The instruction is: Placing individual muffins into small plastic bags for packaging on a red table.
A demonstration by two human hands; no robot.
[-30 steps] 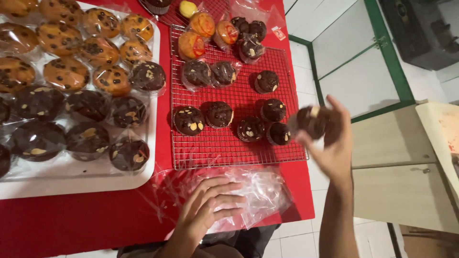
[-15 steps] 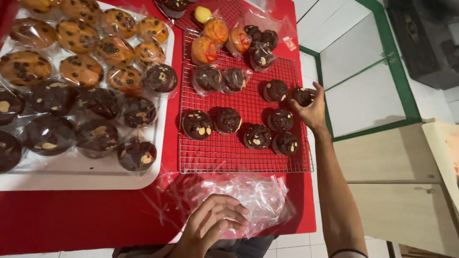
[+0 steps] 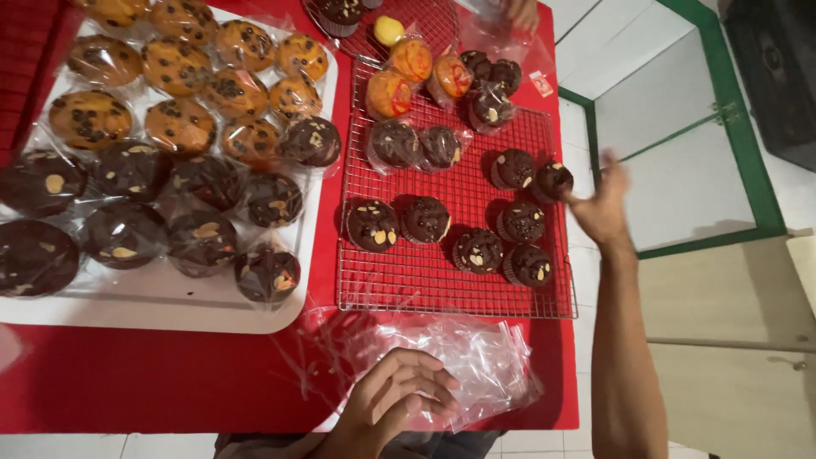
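The wire cooling rack point(image 3: 450, 293) has a bare strip along its near edge, open to a hand. Chocolate muffins point(image 3: 425, 219) crowd its middle and far edge. The white tray point(image 3: 170, 310) is packed with wrapped muffins point(image 3: 200, 242). Plastic bags point(image 3: 476, 365) cover the red table's point(image 3: 127, 382) near right corner; its near left edge lies bare.

Two hands: left point(image 3: 395, 399), right point(image 3: 599, 204). One rack point(image 3: 425, 289), one tray point(image 3: 153, 306), seven bare dark muffins point(image 3: 425, 219) on the rack.

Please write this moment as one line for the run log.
left hand: resting on clear bags | right hand: open, empty, beside chocolate muffin on wire rack
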